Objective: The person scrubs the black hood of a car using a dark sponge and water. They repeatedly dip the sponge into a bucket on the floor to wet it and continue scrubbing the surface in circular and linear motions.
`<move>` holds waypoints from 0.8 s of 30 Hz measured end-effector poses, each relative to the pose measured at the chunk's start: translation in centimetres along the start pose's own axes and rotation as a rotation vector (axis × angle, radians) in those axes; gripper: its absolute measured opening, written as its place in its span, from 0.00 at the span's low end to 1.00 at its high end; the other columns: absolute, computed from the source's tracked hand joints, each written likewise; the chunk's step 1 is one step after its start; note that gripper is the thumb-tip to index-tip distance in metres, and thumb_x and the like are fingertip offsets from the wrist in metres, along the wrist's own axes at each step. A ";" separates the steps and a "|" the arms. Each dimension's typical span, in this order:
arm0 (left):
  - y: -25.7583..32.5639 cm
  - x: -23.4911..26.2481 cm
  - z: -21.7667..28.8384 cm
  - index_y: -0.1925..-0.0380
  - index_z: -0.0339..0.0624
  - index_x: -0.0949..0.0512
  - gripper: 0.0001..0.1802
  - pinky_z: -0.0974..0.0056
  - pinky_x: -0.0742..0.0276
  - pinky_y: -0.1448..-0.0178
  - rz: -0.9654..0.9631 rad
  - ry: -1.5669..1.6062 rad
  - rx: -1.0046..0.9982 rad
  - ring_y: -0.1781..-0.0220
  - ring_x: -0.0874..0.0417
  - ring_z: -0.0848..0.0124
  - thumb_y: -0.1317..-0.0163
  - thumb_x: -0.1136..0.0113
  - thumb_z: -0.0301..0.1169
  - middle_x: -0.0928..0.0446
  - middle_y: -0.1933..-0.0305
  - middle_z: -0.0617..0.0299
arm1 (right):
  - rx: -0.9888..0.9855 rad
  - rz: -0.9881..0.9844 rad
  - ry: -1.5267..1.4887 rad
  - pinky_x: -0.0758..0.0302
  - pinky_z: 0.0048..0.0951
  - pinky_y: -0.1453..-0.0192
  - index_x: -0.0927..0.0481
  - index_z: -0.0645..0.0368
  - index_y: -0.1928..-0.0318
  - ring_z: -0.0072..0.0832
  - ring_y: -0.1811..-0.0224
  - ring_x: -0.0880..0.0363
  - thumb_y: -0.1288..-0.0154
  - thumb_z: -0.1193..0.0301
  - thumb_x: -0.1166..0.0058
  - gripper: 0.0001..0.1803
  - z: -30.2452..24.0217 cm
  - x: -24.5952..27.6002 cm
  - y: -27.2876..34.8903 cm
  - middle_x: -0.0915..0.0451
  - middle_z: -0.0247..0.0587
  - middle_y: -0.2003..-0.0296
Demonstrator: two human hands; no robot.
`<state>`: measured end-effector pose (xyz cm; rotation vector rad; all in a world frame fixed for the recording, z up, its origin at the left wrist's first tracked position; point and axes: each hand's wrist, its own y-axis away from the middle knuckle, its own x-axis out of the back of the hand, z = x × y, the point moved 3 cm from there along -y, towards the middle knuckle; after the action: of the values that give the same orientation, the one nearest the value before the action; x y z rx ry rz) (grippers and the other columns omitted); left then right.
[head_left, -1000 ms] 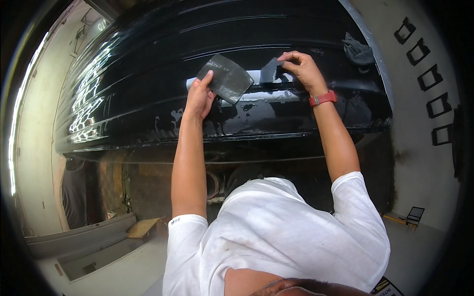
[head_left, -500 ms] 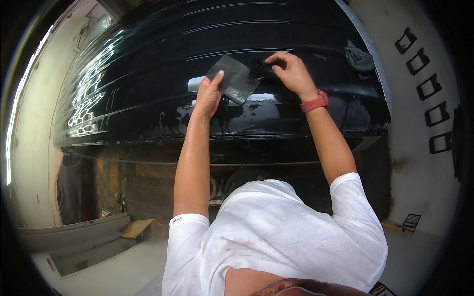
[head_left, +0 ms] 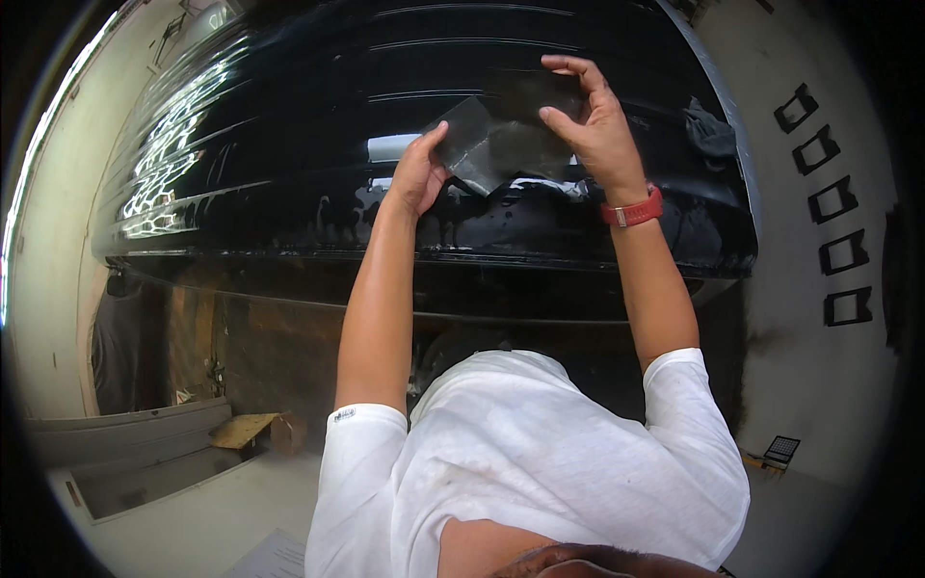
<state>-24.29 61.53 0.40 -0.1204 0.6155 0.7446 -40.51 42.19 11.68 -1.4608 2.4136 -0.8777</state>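
Note:
A dark grey sheet of wet sandpaper is held above a glossy black vehicle panel. My left hand grips its left side, with the thumb lying on top. A darker part of the sheet spreads to the right, hard to tell from the black panel. My right hand is curved around that darker part's right edge, its thumb and fingertips spread wide along it. A red watch circles my right wrist. Water drops and wet streaks lie on the panel below the sheet.
A grey cloth rests on the panel's right end, beside masking along the edge. Several black frames lie in a row on the pale surface at right. A small lamp stands lower right, a cardboard box lower left.
My right hand has risen and opened from a pinch to a wide spread. More of the sheet's dark part shows between my hands. My left hand has shifted slightly right, still gripping it.

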 end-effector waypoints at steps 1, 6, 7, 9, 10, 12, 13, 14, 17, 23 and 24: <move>0.1 0.2 0.2 0.35 0.37 0.24 0.23 0.52 0.20 0.28 -0.007 0.040 0.013 0.35 0.15 0.61 0.17 0.45 0.43 0.16 0.37 0.53 | 0.038 -0.003 -0.076 0.21 0.30 0.34 0.23 0.55 0.31 0.25 0.42 0.17 0.36 0.81 0.32 0.33 -1.0 -0.7 -0.3 0.17 0.37 0.45; 1.0 0.2 0.5 0.32 0.39 0.25 0.25 0.46 0.25 0.21 -0.054 0.161 0.016 0.29 0.18 0.57 0.15 0.56 0.44 0.18 0.32 0.52 | -0.218 -0.176 -0.394 0.16 0.20 0.47 0.36 0.55 0.23 0.22 0.49 0.13 0.33 0.85 0.33 0.41 0.5 -4.5 -1.2 0.18 0.42 0.46; 0.8 0.6 0.3 0.32 0.39 0.25 0.25 0.46 0.25 0.21 -0.079 0.177 0.013 0.29 0.18 0.57 0.14 0.58 0.44 0.18 0.32 0.52 | -0.276 -0.204 -0.362 0.16 0.23 0.47 0.36 0.55 0.24 0.23 0.48 0.13 0.34 0.84 0.33 0.41 2.1 -5.2 -1.4 0.16 0.44 0.46; 0.1 1.2 0.0 0.32 0.39 0.25 0.26 0.46 0.25 0.21 -0.135 0.214 0.011 0.29 0.18 0.57 0.14 0.60 0.45 0.19 0.32 0.51 | -0.301 -0.248 -0.109 0.15 0.26 0.46 0.36 0.56 0.25 0.25 0.48 0.12 0.34 0.83 0.32 0.40 5.6 -5.6 -1.4 0.14 0.44 0.48; -0.3 0.8 -0.1 0.32 0.39 0.25 0.27 0.46 0.24 0.22 -0.149 0.210 0.026 0.28 0.19 0.56 0.13 0.62 0.46 0.19 0.31 0.50 | -0.307 -0.250 -0.031 0.15 0.28 0.45 0.36 0.57 0.25 0.25 0.48 0.11 0.34 0.82 0.32 0.40 7.3 -5.2 -1.0 0.13 0.44 0.50; 0.1 0.5 0.1 0.33 0.36 0.25 0.27 0.46 0.23 0.22 -0.114 0.236 0.054 0.30 0.17 0.55 0.13 0.62 0.45 0.18 0.33 0.48 | -0.371 -0.203 -0.076 0.15 0.28 0.45 0.36 0.56 0.25 0.25 0.49 0.11 0.34 0.83 0.33 0.39 7.7 -5.5 -0.2 0.12 0.44 0.50; 0.2 0.3 0.2 0.33 0.34 0.25 0.27 0.46 0.22 0.23 -0.099 0.250 0.069 0.30 0.17 0.54 0.13 0.62 0.44 0.18 0.34 0.47 | -0.403 -0.178 -0.097 0.15 0.28 0.45 0.36 0.56 0.25 0.25 0.50 0.11 0.34 0.83 0.33 0.39 7.8 -5.6 0.0 0.12 0.44 0.50; 0.2 0.5 0.2 0.32 0.34 0.26 0.30 0.46 0.23 0.22 -0.106 0.248 0.082 0.30 0.17 0.54 0.12 0.63 0.48 0.18 0.33 0.46 | -0.388 -0.157 -0.154 0.15 0.26 0.46 0.36 0.57 0.25 0.25 0.51 0.10 0.33 0.84 0.34 0.40 7.7 -5.9 0.1 0.12 0.45 0.49; 0.2 1.0 0.4 0.31 0.33 0.27 0.32 0.47 0.24 0.22 -0.094 0.218 0.077 0.29 0.18 0.54 0.13 0.62 0.51 0.18 0.32 0.46 | -0.373 -0.171 -0.215 0.14 0.25 0.47 0.36 0.57 0.25 0.24 0.52 0.10 0.34 0.85 0.34 0.40 7.5 -6.1 0.0 0.12 0.44 0.49; 0.2 0.6 0.4 0.36 0.34 0.23 0.24 0.53 0.21 0.24 -0.138 0.181 0.091 0.32 0.15 0.59 0.17 0.46 0.43 0.17 0.35 0.50 | -0.383 -0.159 -0.206 0.14 0.26 0.47 0.35 0.57 0.25 0.25 0.51 0.11 0.34 0.84 0.32 0.40 8.1 -6.3 0.0 0.13 0.45 0.48; 0.2 0.8 0.4 0.37 0.34 0.22 0.21 0.54 0.20 0.24 -0.121 0.135 0.065 0.32 0.15 0.60 0.19 0.42 0.39 0.16 0.36 0.50 | -0.385 -0.158 -0.205 0.14 0.27 0.47 0.35 0.57 0.25 0.26 0.50 0.11 0.34 0.83 0.32 0.40 8.2 -6.3 0.0 0.13 0.45 0.47</move>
<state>-23.82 62.27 0.28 -0.1475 0.7542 0.6018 -33.73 44.40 4.17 -1.7912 2.4267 -0.2721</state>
